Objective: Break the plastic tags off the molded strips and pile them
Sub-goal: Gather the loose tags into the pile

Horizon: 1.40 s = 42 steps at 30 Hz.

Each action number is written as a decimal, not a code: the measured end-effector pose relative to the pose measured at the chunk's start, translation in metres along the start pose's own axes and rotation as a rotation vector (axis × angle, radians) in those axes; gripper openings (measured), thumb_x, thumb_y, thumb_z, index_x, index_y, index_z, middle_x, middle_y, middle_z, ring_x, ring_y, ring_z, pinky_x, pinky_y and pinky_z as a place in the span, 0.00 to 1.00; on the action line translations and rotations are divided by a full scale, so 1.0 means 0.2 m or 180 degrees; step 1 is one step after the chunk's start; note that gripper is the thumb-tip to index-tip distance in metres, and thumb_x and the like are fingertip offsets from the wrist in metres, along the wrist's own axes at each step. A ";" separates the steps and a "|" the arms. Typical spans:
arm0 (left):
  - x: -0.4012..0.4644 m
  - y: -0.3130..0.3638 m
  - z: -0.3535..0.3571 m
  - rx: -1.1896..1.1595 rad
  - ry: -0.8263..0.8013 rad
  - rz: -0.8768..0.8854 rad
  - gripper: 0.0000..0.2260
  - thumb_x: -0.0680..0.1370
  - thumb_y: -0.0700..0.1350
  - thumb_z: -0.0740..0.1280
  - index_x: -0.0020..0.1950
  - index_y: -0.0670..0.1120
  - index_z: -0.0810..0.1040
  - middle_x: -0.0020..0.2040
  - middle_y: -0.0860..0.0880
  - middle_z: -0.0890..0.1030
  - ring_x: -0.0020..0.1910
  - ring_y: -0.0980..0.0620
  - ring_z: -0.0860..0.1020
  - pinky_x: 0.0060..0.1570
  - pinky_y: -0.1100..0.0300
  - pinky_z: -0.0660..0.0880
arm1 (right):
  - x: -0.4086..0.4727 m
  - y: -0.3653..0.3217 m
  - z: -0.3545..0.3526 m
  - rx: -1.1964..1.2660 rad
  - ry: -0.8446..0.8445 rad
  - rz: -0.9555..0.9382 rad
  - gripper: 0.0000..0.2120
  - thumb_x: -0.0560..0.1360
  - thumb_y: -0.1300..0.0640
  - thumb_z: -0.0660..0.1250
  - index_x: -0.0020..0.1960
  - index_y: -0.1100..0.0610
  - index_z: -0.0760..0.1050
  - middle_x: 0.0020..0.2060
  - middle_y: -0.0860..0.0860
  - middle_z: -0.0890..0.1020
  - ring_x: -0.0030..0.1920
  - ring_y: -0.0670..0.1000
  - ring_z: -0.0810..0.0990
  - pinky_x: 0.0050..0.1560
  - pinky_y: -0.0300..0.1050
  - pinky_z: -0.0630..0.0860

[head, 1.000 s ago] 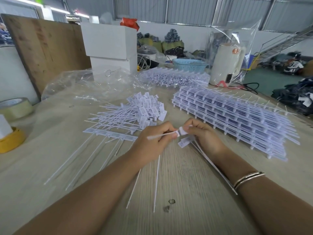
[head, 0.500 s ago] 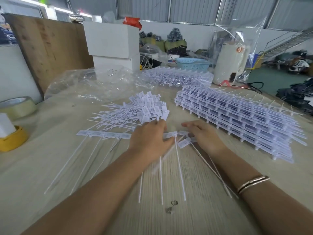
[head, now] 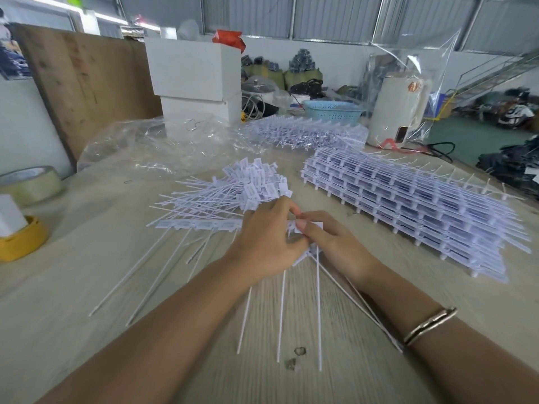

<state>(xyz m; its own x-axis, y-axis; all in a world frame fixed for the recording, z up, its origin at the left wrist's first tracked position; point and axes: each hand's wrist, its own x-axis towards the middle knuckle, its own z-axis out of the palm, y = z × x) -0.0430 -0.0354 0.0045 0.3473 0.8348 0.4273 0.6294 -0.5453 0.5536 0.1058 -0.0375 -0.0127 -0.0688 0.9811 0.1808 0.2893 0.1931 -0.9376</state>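
Now both hands are pinching the strip (head: 221, 225) mid-desk, left hand (head: 267, 237) gripping the bar, right hand (head: 329, 243) nipping a tag (head: 313, 227) at the end. Light, brittle-looking plastic, probably snapping cleanly if taken at the tag's head, not its whippy tail. Pile (head: 250, 185) is sitting just beyond, stack (head: 408, 205) waiting right.
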 end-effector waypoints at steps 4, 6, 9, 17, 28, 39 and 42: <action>0.00 -0.05 -0.06 0.0435 -0.0576 0.0154 0.11 0.76 0.46 0.62 0.58 0.52 0.69 0.53 0.54 0.75 0.44 0.57 0.72 0.47 0.55 0.67 | 0.01 0.01 -0.04 0.0219 0.0201 0.0034 0.08 0.75 0.59 0.67 0.46 0.64 0.80 0.51 0.53 0.79 0.45 0.44 0.79 0.45 0.32 0.74; 0.00 -0.08 -0.07 0.0695 -0.0563 0.0320 0.11 0.75 0.45 0.63 0.57 0.51 0.70 0.51 0.53 0.76 0.42 0.55 0.72 0.42 0.55 0.69 | 0.01 0.01 -0.03 0.0204 0.0077 -0.0025 0.07 0.75 0.59 0.67 0.44 0.64 0.79 0.50 0.55 0.78 0.43 0.44 0.79 0.44 0.33 0.74; 0.00 -0.10 -0.06 0.0750 -0.0354 0.0457 0.05 0.76 0.45 0.65 0.50 0.50 0.73 0.43 0.53 0.77 0.41 0.51 0.75 0.40 0.53 0.72 | 0.00 0.01 -0.02 -0.0101 -0.0156 -0.0234 0.05 0.74 0.61 0.68 0.44 0.63 0.79 0.42 0.56 0.78 0.41 0.47 0.77 0.45 0.40 0.73; 0.02 -0.13 -0.04 0.0191 -0.0098 0.0503 0.03 0.76 0.46 0.68 0.48 0.49 0.79 0.33 0.53 0.77 0.30 0.55 0.72 0.33 0.57 0.69 | -0.01 0.00 -0.02 -0.0529 0.0110 -0.0788 0.03 0.75 0.63 0.67 0.43 0.59 0.79 0.38 0.58 0.78 0.37 0.48 0.76 0.39 0.39 0.71; 0.02 -0.15 -0.02 -0.0231 -0.0058 0.0427 0.06 0.76 0.49 0.68 0.51 0.49 0.78 0.40 0.46 0.82 0.39 0.47 0.80 0.42 0.45 0.76 | -0.02 0.00 -0.04 -0.0921 0.0311 -0.1378 0.04 0.74 0.64 0.68 0.43 0.59 0.82 0.37 0.57 0.80 0.38 0.51 0.77 0.41 0.48 0.73; 0.01 -0.11 -0.01 -0.0366 0.0175 0.0545 0.06 0.76 0.48 0.67 0.48 0.45 0.78 0.32 0.52 0.77 0.29 0.55 0.73 0.32 0.55 0.70 | -0.04 -0.03 -0.01 0.0205 0.0450 -0.0832 0.11 0.74 0.63 0.67 0.36 0.52 0.81 0.33 0.48 0.81 0.35 0.43 0.78 0.37 0.34 0.72; 0.02 -0.08 0.00 -0.0475 0.0182 0.0592 0.07 0.77 0.46 0.66 0.48 0.44 0.77 0.36 0.47 0.80 0.35 0.48 0.77 0.37 0.48 0.73 | -0.04 -0.04 -0.03 0.0608 0.0243 -0.0706 0.12 0.74 0.64 0.66 0.34 0.55 0.81 0.28 0.45 0.80 0.31 0.43 0.76 0.35 0.31 0.71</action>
<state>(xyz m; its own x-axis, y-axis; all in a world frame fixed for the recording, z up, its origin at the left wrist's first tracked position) -0.0519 -0.0240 -0.0033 0.4051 0.7157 0.5690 0.4473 -0.6979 0.5594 0.1104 -0.0464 -0.0046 -0.0364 0.9147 0.4026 0.0900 0.4042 -0.9102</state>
